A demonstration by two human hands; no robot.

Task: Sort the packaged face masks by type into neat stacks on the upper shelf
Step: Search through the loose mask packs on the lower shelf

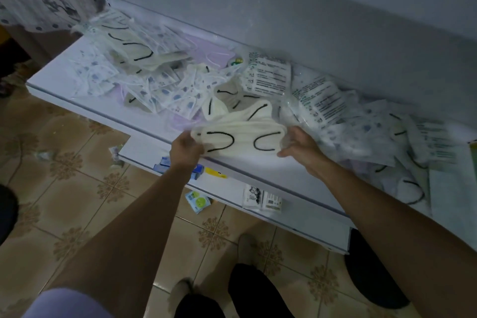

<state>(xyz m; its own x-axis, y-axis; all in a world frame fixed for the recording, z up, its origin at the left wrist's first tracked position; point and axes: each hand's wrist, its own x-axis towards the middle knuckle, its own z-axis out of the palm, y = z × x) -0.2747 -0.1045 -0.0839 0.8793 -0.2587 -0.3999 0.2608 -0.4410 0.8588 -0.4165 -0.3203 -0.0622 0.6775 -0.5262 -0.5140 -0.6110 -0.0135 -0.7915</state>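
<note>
Cream masks with black ear loops (240,137) held as bundle just above front edge of upper shelf (59,70), between both hands. Left hand (185,148) grips left end, fingers curled round it, forearm reaching in from lower left. Right hand (299,143) holds right end, thumb on near side, fingers behind bundle, blurred. Loose mask packs (160,85) heaped behind, along shelf back.

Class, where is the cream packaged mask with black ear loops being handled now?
Head view, centre: the cream packaged mask with black ear loops is held between the left hand and right hand at the front of the white upper shelf.
</note>
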